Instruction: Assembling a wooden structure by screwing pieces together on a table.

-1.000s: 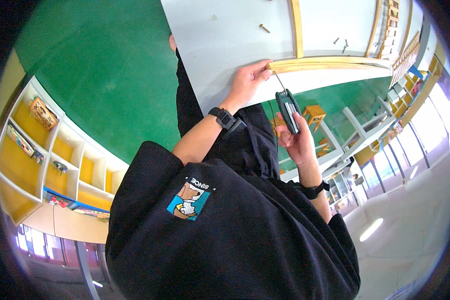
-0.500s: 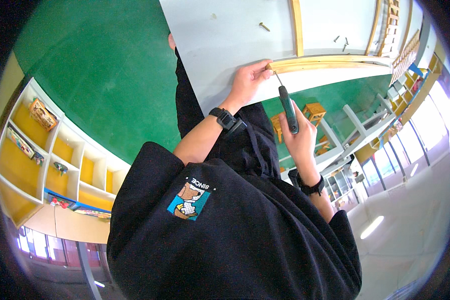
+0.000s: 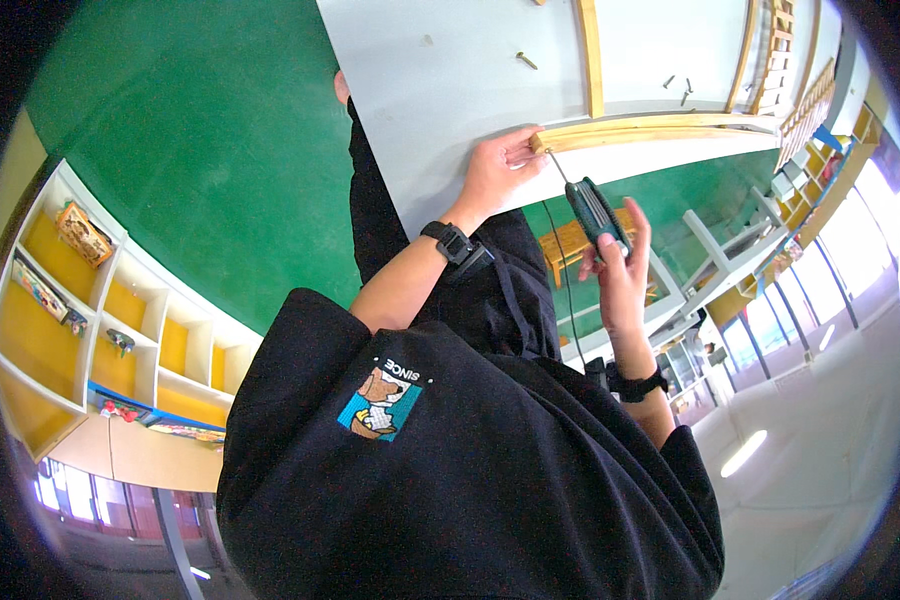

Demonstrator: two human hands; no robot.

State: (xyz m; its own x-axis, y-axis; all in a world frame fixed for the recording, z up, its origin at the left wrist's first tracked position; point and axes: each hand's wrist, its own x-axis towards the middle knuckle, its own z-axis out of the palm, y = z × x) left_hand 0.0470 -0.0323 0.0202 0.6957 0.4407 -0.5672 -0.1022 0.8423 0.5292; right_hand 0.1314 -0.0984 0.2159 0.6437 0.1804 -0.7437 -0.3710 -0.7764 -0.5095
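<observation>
Wooden strips [image 3: 610, 132]: just right of left hand [image 3: 497, 172], which pinches their end. Probably light, stiff; best steadied there. Folding tool [image 3: 595, 212], bit at that end, loosely grasped by right hand [image 3: 622, 280]; likely rigid, held by handle. Screw [image 3: 527, 61] on table [image 3: 400, 100] beyond left hand.
</observation>
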